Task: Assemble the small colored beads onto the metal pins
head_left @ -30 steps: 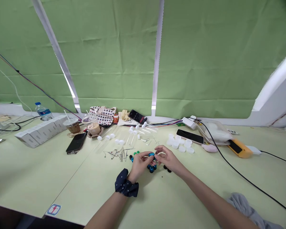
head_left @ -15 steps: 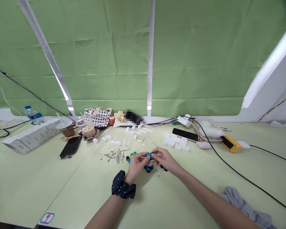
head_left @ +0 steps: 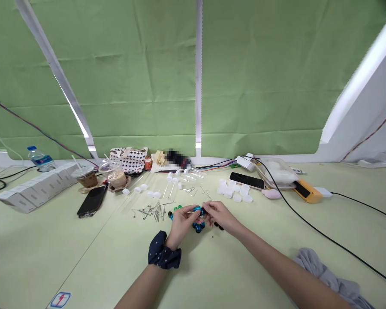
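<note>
My left hand is closed, fingertips and thumb pinching a small shiny blue round piece just above the table. Against its right side, my right hand pinches a small black piece between thumb and finger; the two pieces touch or nearly touch. Below the hands lie several blue-and-black round pieces, partly hidden by the fingers. Black pieces rest under my right hand. Green pieces are just beyond my left hand, and thin bent metal rods lie to its left.
White round caps and a phone lie at the right, near a yellow device and a black cable. Clear tubes, drink cups, another phone and white boxes are at the left.
My right fingers have shifted slightly, and a black piece now shows between them beside the blue piece. The whole view has swung a little to the right.
</note>
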